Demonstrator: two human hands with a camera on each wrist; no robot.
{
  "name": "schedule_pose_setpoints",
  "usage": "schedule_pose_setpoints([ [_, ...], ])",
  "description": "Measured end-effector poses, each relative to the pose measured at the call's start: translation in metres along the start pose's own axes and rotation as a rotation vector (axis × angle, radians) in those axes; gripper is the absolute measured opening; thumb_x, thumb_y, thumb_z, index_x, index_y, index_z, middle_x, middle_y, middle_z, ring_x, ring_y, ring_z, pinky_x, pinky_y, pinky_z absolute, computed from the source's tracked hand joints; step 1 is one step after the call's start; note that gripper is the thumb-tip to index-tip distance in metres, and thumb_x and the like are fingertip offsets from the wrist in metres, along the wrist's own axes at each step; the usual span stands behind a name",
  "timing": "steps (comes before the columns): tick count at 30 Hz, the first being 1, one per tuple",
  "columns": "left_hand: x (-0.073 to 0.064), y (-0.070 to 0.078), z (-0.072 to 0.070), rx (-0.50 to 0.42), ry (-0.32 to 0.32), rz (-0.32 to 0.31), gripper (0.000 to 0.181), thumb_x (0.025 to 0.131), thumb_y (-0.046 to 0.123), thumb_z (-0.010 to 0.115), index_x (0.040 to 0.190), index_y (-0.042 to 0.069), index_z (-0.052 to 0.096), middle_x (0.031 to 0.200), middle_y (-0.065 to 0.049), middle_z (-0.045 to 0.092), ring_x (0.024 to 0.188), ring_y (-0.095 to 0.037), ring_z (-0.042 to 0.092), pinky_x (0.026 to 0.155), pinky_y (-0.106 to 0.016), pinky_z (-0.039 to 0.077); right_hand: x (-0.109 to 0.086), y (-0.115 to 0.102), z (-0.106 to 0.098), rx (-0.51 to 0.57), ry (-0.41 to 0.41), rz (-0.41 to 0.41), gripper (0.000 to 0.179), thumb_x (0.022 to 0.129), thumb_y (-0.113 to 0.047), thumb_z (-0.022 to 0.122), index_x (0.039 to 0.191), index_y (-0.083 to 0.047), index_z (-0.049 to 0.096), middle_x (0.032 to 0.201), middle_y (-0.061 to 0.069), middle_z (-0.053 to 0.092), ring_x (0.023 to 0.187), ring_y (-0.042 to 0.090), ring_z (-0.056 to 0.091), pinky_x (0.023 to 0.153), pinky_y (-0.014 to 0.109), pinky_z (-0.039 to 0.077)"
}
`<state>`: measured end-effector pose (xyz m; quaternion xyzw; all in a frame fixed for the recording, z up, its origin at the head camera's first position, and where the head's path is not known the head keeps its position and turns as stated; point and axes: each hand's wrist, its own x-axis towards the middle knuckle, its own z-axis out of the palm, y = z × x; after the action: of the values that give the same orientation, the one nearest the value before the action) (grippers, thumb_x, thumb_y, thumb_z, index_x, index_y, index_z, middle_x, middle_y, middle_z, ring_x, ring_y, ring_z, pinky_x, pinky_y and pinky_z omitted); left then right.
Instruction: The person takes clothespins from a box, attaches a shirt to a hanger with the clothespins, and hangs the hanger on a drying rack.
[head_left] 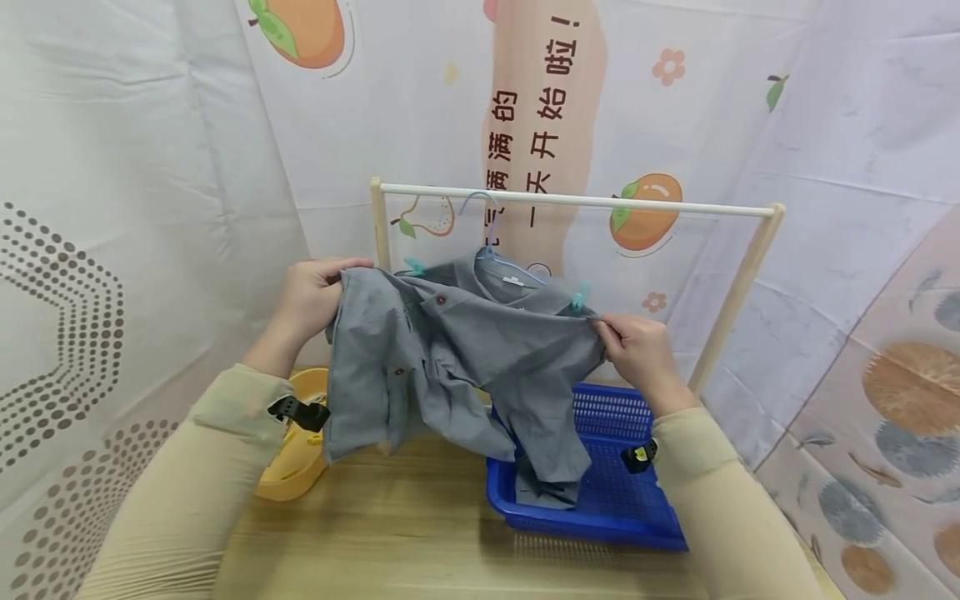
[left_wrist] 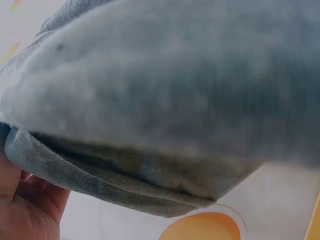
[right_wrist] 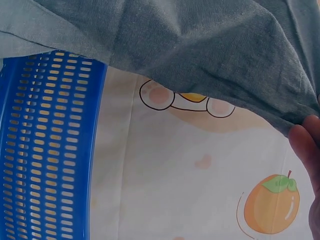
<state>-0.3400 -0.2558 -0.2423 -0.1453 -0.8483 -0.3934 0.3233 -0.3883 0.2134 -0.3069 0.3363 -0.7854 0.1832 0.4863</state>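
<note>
A grey-blue shirt [head_left: 480,321] with dark red buttons hangs on a light blue hanger [head_left: 491,237], hooked over the rack's white rail [head_left: 585,199]. Teal clothespins [head_left: 579,298] clip the shirt at both shoulders. On the left, my left hand [head_left: 318,292] grips the shirt's edge, spreading that front panel outward. My right hand [head_left: 641,350] pinches the cloth at the right, just below the clothespin there. In the left wrist view, blurred cloth covers most of the picture. The right wrist view shows fingertips [right_wrist: 305,137] on a gathered corner of the fabric.
Under the shirt's right side, a blue mesh basket [head_left: 600,518] sits on the wooden table [head_left: 390,533], the shirt's lower part overlapping it. A yellow basin [head_left: 288,479] stands left, partly behind my left forearm. The rack's wooden post [head_left: 738,287] rises at right, before printed curtains [head_left: 225,125].
</note>
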Motion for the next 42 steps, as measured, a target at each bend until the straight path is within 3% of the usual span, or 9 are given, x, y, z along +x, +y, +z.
schedule_pose_setpoints([
  [6, 0.000, 0.003, -0.009, -0.001, 0.014, -0.002, 0.020, 0.099, 0.015, 0.067, 0.114, 0.011, 0.080, 0.115, -0.011, 0.074, 0.103, -0.025, 0.069, 0.079, -0.015, 0.048, 0.001, -0.001, 0.004, 0.009, 0.024, -0.009, 0.008, 0.090, -0.003, 0.074, 0.082, -0.004, 0.074, 0.069, 0.006, 0.069, 0.056, 0.023, 0.063, 0.053, 0.042, 0.052],
  [15, 0.001, 0.000, -0.020, 0.011, 0.044, -0.009, 0.019, 0.097, 0.014, 0.070, 0.111, 0.009, 0.081, 0.113, -0.012, 0.074, 0.087, -0.001, 0.065, 0.073, -0.014, 0.050, 0.003, -0.002, 0.006, 0.009, 0.018, -0.029, 0.010, 0.091, -0.005, 0.074, 0.082, -0.004, 0.073, 0.073, 0.009, 0.071, 0.061, 0.027, 0.066, 0.055, 0.043, 0.053],
  [19, 0.000, -0.001, -0.021, 0.023, 0.041, -0.018, 0.019, 0.096, 0.018, 0.071, 0.112, 0.012, 0.081, 0.113, -0.011, 0.074, 0.085, 0.002, 0.064, 0.071, -0.013, 0.050, 0.003, -0.001, 0.007, 0.009, 0.023, -0.028, 0.012, 0.091, -0.004, 0.074, 0.080, -0.004, 0.071, 0.070, 0.007, 0.069, 0.059, 0.026, 0.063, 0.053, 0.042, 0.051],
  [30, -0.005, 0.001, -0.013, 0.050, -0.022, -0.031, 0.020, 0.097, 0.012, 0.068, 0.112, 0.013, 0.081, 0.115, -0.011, 0.073, 0.085, -0.015, 0.063, 0.068, -0.015, 0.048, 0.001, 0.005, 0.001, -0.017, 0.013, -0.009, 0.006, 0.091, -0.002, 0.074, 0.085, -0.003, 0.074, 0.080, 0.015, 0.073, 0.066, 0.030, 0.069, 0.057, 0.046, 0.055],
  [37, -0.008, -0.004, -0.003, 0.094, -0.058, 0.006, 0.028, 0.096, 0.003, 0.063, 0.114, 0.015, 0.081, 0.112, -0.011, 0.074, 0.076, -0.020, 0.060, 0.057, -0.017, 0.046, -0.002, 0.009, -0.003, -0.033, 0.021, -0.017, 0.003, 0.088, 0.000, 0.075, 0.087, -0.002, 0.076, 0.082, 0.014, 0.074, 0.069, 0.032, 0.070, 0.059, 0.047, 0.055],
  [42, -0.014, -0.008, 0.002, 0.095, -0.093, 0.047, 0.030, 0.095, -0.001, 0.063, 0.114, 0.013, 0.080, 0.112, -0.011, 0.074, 0.074, -0.019, 0.058, 0.057, -0.018, 0.046, -0.004, 0.013, -0.007, -0.055, 0.032, -0.032, 0.002, 0.086, 0.000, 0.077, 0.088, -0.001, 0.076, 0.081, 0.016, 0.073, 0.068, 0.034, 0.070, 0.059, 0.049, 0.055],
])
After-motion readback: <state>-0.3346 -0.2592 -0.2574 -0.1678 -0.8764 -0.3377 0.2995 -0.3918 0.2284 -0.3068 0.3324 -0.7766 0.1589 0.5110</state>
